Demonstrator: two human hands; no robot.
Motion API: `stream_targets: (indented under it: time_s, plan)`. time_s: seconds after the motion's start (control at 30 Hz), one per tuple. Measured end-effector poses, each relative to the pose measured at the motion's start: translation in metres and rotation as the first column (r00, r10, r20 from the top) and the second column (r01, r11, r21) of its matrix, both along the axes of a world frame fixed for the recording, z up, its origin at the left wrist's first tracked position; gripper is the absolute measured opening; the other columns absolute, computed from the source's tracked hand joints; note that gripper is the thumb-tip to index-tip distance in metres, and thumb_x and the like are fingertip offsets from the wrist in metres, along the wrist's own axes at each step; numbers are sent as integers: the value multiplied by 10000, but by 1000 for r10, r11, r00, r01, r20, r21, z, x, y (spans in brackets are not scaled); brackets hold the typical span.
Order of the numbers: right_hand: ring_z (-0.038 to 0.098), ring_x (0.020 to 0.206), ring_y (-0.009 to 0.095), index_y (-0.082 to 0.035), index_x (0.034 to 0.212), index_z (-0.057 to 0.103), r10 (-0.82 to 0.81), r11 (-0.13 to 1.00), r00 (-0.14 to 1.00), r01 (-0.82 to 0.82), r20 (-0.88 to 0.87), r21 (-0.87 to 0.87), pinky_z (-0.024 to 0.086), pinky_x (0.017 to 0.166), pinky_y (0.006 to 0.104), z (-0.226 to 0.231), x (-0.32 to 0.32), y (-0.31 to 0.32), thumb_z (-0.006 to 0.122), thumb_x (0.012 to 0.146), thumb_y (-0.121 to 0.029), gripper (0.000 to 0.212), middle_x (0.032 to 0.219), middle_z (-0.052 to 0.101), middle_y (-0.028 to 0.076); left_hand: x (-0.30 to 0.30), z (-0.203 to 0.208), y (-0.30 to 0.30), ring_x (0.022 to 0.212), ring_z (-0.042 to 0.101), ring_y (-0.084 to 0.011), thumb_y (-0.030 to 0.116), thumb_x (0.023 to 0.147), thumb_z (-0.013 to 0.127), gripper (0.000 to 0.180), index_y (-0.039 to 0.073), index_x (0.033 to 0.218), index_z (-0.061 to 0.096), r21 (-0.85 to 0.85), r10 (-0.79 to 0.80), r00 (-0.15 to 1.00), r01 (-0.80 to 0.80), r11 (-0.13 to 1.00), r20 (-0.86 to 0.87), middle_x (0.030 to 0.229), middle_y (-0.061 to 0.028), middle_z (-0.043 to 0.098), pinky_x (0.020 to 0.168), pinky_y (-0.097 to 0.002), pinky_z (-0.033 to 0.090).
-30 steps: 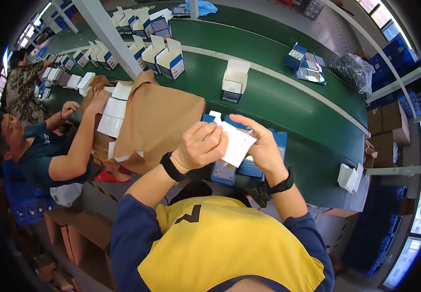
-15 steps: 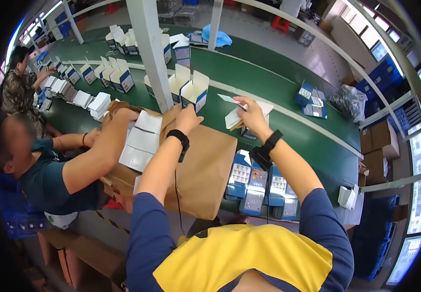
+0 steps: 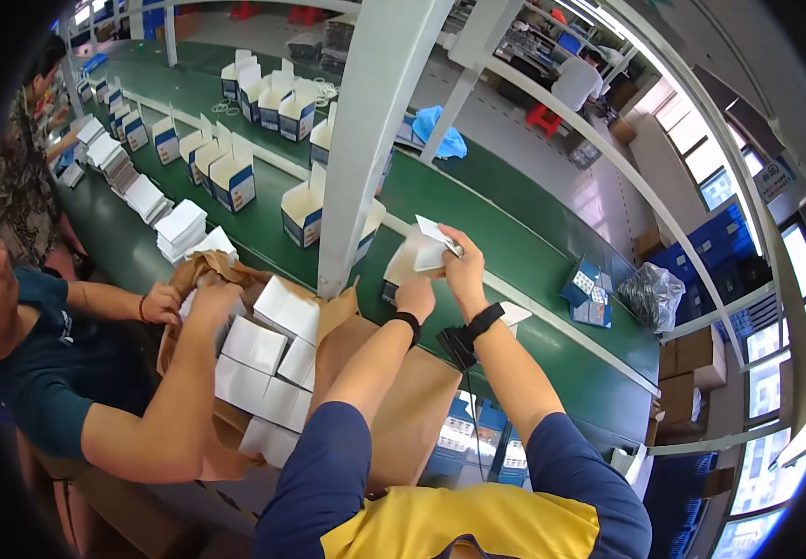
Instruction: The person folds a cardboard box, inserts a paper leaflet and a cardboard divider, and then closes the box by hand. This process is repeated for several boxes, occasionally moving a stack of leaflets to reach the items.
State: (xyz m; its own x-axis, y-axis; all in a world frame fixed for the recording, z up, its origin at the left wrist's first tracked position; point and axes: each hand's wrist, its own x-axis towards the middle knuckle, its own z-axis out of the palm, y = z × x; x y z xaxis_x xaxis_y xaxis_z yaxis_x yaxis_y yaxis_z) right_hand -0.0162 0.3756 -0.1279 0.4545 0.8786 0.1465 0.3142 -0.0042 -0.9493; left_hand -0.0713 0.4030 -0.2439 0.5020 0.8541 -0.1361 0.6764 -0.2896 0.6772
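Observation:
My right hand [image 3: 464,270] pinches a white folded paper leaflet [image 3: 435,244] above a small open white and blue box [image 3: 401,268] on the green conveyor belt [image 3: 524,233]. My left hand [image 3: 414,296] rests on that box's near side, steadying it. Both wrists wear black bands. A brown cardboard carton [image 3: 394,410] full of flat white folded boxes [image 3: 268,359] stands just below my forearms.
A white post [image 3: 366,140] rises left of my hands. Several open blue and white boxes [image 3: 233,177] line the belt. A co-worker's hand [image 3: 209,296] reaches into the carton at left. Blue packs [image 3: 478,438] lie under my right arm; a plastic bag [image 3: 650,293] sits far right.
My hands moved up from my chest out to the belt, carrying the white leaflet. The left hand went from the leaflet to the open box. The view tilted toward the belt.

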Motion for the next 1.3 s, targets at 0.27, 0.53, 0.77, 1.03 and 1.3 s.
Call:
stream_targets:
  time_s: [0.27,0.53,0.77,1.03,1.3]
  plan:
    - [534,1081,362,-127,1068,625,87,995,891,-98,446,3,474,858,359,-76,49,4,539,725,81,410,1240,499,218,35,-49,-10,912,597,-372,145,829,457,254,58,1008,615,-268,185,956,-122,956,226,979,-184,626,793,-434,480]
    - [520,1081,384,-132,1077,606,29,998,850,-49,526,25,459,878,375,-107,58,-12,551,685,84,451,1242,493,223,-22,30,-24,900,618,-343,119,776,536,348,61,1119,540,-42,-249,946,246,968,-207,1024,-178,618,749,-422,502]
    - [523,1059,398,-127,1085,596,43,999,913,-31,407,-37,459,875,382,-117,46,-1,538,661,92,481,1241,491,222,-37,-3,19,818,631,-349,119,735,574,230,7,927,634,220,176,983,-185,958,57,890,-193,635,698,-407,516]
    - [566,975,382,-174,1151,553,0,999,849,24,528,-37,485,817,408,-127,43,5,552,659,57,543,1283,460,191,-21,-22,43,823,628,-359,122,744,584,186,-16,846,656,83,44,997,-38,996,-64,855,-207,639,717,-422,512]
    - [628,764,344,-234,1176,528,139,979,537,53,832,-198,526,648,415,-121,48,-7,594,688,-21,537,1294,454,123,-47,-25,49,831,620,-378,68,740,567,139,-27,790,655,-264,176,970,-127,956,170,849,-234,634,729,-424,510]
